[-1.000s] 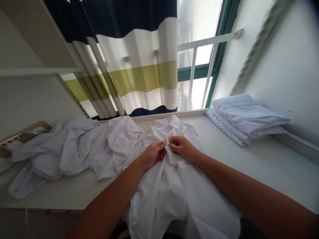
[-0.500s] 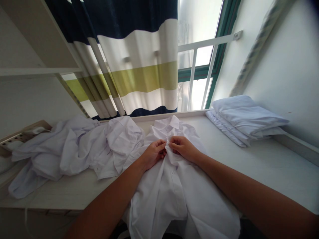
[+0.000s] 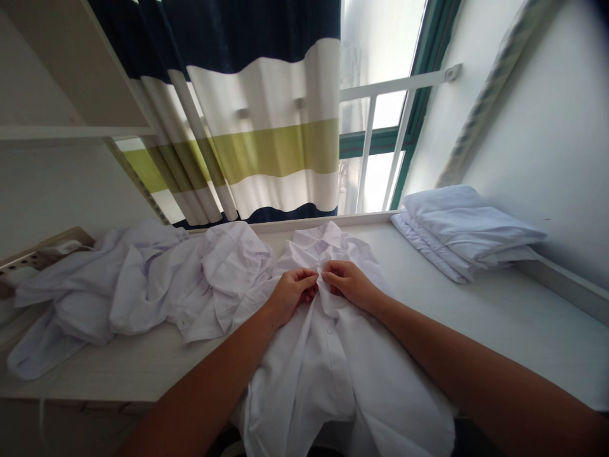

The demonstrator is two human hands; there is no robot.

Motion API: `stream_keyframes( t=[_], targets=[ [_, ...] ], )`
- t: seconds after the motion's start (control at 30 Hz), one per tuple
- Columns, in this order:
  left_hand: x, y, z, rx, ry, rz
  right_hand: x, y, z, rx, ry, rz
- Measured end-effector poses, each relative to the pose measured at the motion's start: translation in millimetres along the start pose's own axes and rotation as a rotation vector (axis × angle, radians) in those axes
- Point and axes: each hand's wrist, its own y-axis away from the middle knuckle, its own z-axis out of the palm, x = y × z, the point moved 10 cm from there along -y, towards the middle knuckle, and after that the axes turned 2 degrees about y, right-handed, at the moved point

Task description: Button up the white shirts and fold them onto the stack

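A white collared shirt point(image 3: 333, 374) lies front up on the white table point(image 3: 514, 317), its collar toward the window and its lower part hanging over the near edge. My left hand point(image 3: 290, 293) and my right hand point(image 3: 347, 284) meet at the shirt's front placket just below the collar. Both pinch the fabric edges together between fingers and thumb. A small button shows on the placket a little below my hands.
A heap of crumpled white shirts point(image 3: 137, 285) covers the table's left side. A stack of folded white shirts point(image 3: 469, 228) sits at the back right by the wall. A striped curtain point(image 3: 257, 127) and a window with a white rail point(image 3: 394, 82) stand behind.
My hands stay at the same spot on the placket, fingers shifting only slightly. The view has drifted a little.
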Motion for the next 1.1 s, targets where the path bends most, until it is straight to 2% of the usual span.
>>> stream_keyframes(
  t=[0.33, 1.1],
  targets=[
    [7.3, 4.6, 2.6, -0.010, -0.057, 0.025, -3.1, 1.5, -2.0, 0.024, 0.018, 0.006],
    [-1.6, 1.4, 0.9, -0.020, -0.010, -0.014, -4.0, 2.1, 1.2, 0.006, 0.117, -0.029]
  ],
)
